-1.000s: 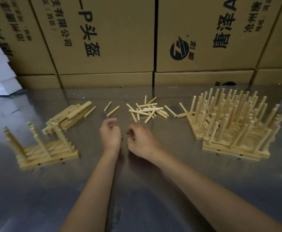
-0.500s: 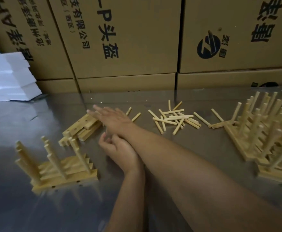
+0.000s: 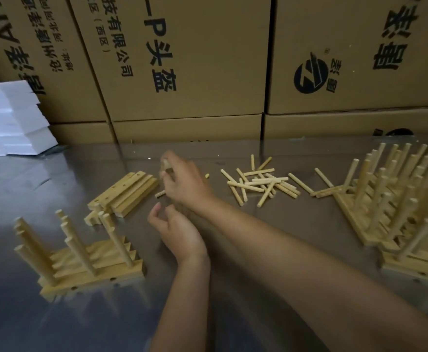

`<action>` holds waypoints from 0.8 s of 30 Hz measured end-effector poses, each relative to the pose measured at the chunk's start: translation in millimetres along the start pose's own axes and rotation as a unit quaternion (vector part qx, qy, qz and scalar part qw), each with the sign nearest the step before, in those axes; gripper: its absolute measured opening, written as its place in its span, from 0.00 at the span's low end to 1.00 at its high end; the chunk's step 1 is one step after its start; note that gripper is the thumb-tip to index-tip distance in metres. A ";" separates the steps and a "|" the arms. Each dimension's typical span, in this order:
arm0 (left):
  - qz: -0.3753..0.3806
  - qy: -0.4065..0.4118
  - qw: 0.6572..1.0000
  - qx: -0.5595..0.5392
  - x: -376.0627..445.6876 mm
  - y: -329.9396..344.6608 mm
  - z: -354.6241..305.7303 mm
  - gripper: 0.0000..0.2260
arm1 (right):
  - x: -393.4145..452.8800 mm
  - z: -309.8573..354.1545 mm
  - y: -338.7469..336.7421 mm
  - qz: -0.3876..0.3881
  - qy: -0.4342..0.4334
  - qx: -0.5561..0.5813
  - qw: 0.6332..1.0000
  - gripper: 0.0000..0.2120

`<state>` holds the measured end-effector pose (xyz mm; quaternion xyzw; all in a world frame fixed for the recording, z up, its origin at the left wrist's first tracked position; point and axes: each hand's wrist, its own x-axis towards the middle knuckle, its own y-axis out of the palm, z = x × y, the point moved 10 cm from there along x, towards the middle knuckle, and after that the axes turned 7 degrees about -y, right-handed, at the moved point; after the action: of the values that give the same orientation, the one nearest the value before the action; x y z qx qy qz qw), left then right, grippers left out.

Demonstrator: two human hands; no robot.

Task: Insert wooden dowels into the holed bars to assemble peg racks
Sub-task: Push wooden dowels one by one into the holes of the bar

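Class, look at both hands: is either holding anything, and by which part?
The right hand pinches a blurred wooden piece in its fingers; which part is unclear. The left hand holds nothing.

printed cardboard boxes
the middle box (image 3: 182, 59) reads "有限公司" and "p头盔"; the right box (image 3: 360, 54) carries a round black logo.

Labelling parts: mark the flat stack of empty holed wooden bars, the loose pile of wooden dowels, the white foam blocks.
stack of holed wooden bars (image 3: 125, 193): head view, top bar.
pile of wooden dowels (image 3: 260, 185): head view, pile centre.
white foam blocks (image 3: 10, 120): head view, front face.
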<state>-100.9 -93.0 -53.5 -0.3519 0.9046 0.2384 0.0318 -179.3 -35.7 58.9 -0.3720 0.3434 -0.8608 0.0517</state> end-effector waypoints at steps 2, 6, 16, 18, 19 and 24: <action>0.027 0.007 0.999 0.043 -7.0 6.4 -1.6 0.15 | -15.9 -19.1 -31.2 -0.059 0.090 0.113 0.988 0.13; 0.113 0.010 0.991 0.067 -17.2 25.4 -6.9 0.15 | -46.7 -41.8 -72.1 0.020 0.190 0.164 0.968 0.11; 0.478 -0.187 0.849 0.124 -80.8 86.9 29.9 0.23 | -112.2 -45.6 -107.2 0.074 0.212 0.375 0.900 0.12; 0.483 -0.211 0.838 0.138 -86.7 84.7 37.1 0.22 | -117.2 -49.4 -106.5 0.064 0.209 0.349 0.911 0.14; 0.474 -0.215 0.842 0.144 -85.6 83.0 40.4 0.20 | -119.3 -53.6 -105.8 0.055 0.212 0.343 0.913 0.15; 0.399 -0.221 0.886 0.085 -61.6 71.4 40.0 0.18 | -132.8 -118.9 -140.3 -0.166 0.318 0.147 0.922 0.06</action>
<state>-105.6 9.1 -45.8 0.1045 0.9550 0.2249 0.1628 -141.0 182.2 8.9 -0.1187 0.1449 -0.9708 -0.1499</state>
